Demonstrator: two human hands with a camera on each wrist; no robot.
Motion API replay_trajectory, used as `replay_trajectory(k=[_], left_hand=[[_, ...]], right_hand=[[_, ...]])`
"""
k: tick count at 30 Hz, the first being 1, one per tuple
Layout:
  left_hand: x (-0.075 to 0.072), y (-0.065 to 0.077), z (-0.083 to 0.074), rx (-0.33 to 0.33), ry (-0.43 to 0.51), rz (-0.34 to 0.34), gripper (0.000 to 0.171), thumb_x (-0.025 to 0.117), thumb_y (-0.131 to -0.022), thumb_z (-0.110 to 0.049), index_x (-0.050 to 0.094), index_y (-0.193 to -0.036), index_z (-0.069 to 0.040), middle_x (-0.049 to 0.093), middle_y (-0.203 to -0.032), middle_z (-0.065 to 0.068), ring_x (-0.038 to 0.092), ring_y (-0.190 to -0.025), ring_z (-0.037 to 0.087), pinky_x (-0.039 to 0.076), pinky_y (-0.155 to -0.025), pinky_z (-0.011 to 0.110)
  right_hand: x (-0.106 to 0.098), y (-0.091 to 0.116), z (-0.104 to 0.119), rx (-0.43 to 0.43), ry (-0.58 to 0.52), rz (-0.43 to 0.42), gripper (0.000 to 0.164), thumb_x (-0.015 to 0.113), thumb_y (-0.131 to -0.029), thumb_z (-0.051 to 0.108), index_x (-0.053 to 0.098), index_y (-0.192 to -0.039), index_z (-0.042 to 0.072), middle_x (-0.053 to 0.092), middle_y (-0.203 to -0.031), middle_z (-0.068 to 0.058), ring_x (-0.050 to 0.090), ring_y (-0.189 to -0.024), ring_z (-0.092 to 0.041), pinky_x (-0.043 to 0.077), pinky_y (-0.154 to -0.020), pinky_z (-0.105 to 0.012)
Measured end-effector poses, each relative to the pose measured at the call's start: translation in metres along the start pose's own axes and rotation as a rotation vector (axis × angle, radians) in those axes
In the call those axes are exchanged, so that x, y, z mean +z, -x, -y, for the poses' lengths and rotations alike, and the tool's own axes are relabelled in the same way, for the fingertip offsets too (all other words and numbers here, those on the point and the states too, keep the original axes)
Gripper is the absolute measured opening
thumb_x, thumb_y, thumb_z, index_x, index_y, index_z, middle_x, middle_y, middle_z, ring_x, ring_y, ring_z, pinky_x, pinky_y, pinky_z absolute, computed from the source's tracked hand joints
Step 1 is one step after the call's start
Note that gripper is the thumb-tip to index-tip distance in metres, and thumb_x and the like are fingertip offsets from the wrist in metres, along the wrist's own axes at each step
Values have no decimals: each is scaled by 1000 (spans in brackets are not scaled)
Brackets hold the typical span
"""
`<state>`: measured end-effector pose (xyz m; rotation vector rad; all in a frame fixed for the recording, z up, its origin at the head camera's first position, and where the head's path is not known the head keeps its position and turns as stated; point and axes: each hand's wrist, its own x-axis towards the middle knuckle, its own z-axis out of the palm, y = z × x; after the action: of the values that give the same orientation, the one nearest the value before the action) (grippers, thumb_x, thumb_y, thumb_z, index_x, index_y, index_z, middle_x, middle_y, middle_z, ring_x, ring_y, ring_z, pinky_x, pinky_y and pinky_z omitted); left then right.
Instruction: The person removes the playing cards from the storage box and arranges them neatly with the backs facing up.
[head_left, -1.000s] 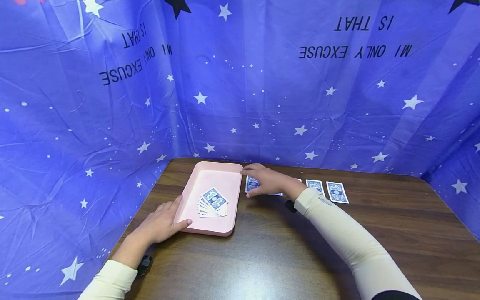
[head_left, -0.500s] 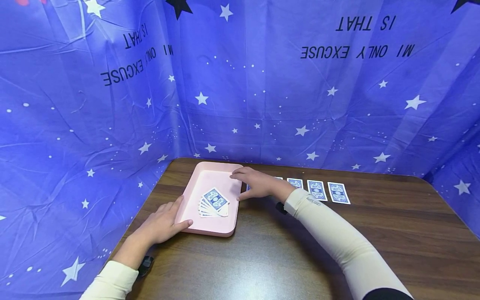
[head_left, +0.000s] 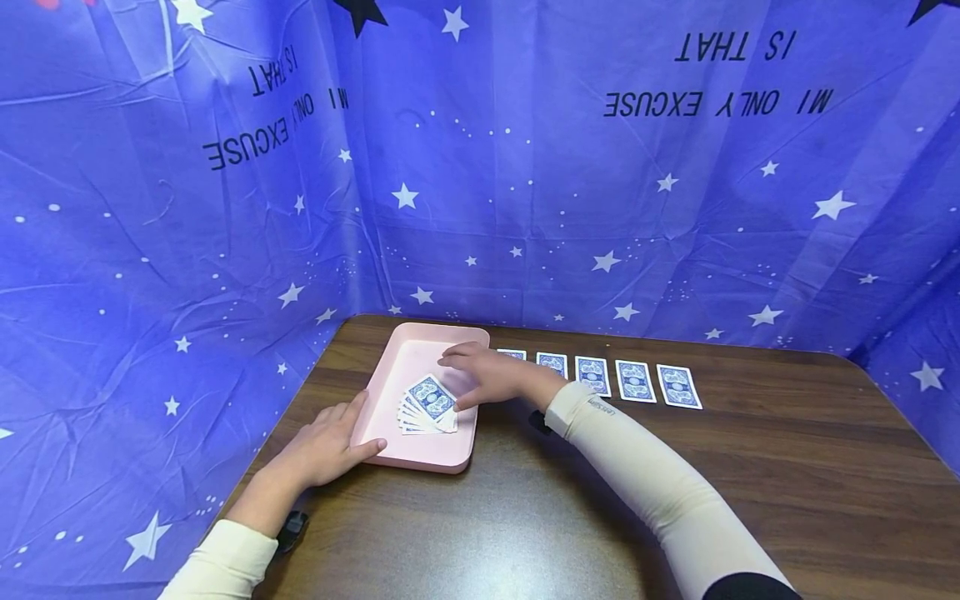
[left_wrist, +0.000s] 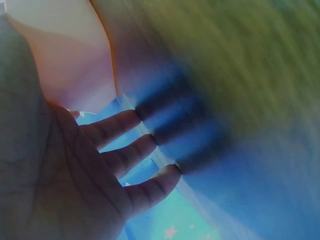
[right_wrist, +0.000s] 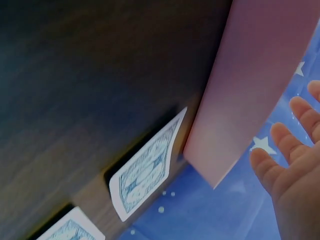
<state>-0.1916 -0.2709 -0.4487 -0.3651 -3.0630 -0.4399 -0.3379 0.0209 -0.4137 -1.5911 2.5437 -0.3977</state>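
Spreading its fingers, the right hand point(head_left: 495, 377) hangs by fanned cards point(head_left: 432, 397) while the left hand point(head_left: 321, 442), splayed, touches the tray point(head_left: 414, 356)

Tray point(head_left: 420, 357): smooth matt plastic. Cards point(head_left: 431, 400) inside tray: smooth paper. Table point(head_left: 570, 500) under tray: glossy wood-grain. Backdrop point(head_left: 525, 208) behind tray: wrinkled cloth.

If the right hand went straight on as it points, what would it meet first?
The right hand would probably meet the fanned blue-and-white playing cards at its thumb; its fingers point past them toward the left side of the pink rectangular tray. Its height above them is unclear.
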Motion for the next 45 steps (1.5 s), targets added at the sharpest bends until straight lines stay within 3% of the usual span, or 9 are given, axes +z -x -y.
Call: replay_trajectory(k=[23, 32, 45], left_hand=[[0, 0, 1, -13, -4, 7, 95, 56, -92, -63, 26, -154, 3, 49, -139, 29, 47, -126, 48, 41, -95, 64], [0, -1, 0, -17, -7, 13, 96, 55, -91, -64, 26, -154, 3, 49, -139, 29, 47, -126, 48, 42, -93, 65], [-1, 0, -1, -9, -3, 0, 95, 56, -92, -63, 26, -153, 4, 49, -138, 29, 47, -126, 47, 42, -92, 66]], right_hand=[[23, -28, 7, 88, -17, 72, 82, 79, -83, 42, 44, -150, 11, 38, -155, -8, 30, -144, -25, 21, -117, -35], [25, -30, 10, 151, 24, 104, 84, 77, -82, 51, 43, -152, 18, 36, -157, -3, 28, -145, -23, 26, -115, -42], [24, -30, 15, 169, 73, 134, 89, 75, -81, 55, 39, -154, 20, 34, -158, 0, 27, -146, -26, 29, -113, -48]])
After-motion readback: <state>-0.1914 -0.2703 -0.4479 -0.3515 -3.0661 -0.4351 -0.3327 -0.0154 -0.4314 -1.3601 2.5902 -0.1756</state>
